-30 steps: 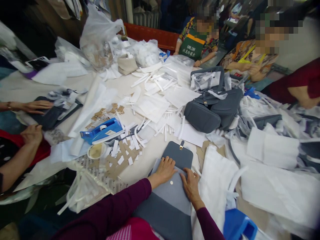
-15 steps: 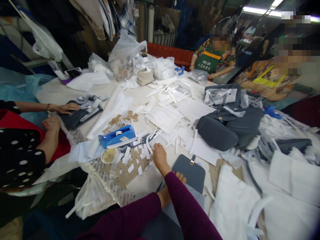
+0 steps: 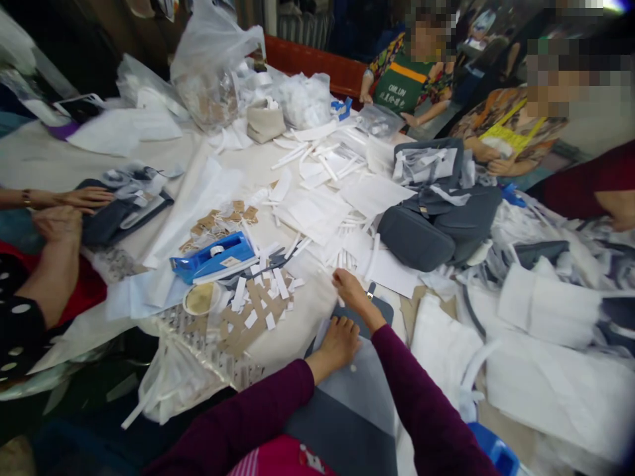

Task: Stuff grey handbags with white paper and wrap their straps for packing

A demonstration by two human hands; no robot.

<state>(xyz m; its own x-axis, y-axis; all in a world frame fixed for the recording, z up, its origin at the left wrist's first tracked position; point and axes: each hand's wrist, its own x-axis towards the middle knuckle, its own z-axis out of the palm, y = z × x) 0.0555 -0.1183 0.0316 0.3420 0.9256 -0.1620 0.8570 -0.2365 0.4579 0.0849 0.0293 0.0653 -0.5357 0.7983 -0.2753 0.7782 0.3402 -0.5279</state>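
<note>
A flat grey bag (image 3: 342, 423) with a rounded flap, a small metal clasp (image 3: 371, 291) and a translucent sheet (image 3: 367, 377) over its middle lies in front of me. My left hand (image 3: 340, 340) rests on it, fingers curled over the sheet and the bag's edge. Just beyond, my right hand (image 3: 354, 291) is closed in a pinch above the flap's left corner. A thin white strip (image 3: 339, 299) shows at its fingertips, mostly hidden by them. To the left lie small white tags (image 3: 280, 284) on brown card.
A blue tape dispenser (image 3: 215, 258) and a round tub (image 3: 201, 299) stand left. Stuffed grey bags (image 3: 439, 225) sit to the right, near white sheets (image 3: 546, 377). White strips and papers (image 3: 312, 211) fill the middle. Co-workers' hands (image 3: 86, 198) work at left and across the table.
My right hand has moved right, from beside the tags to above the grey flap. My left hand, earlier partly behind my right arm, now shows fully. The view has shifted right and down.
</note>
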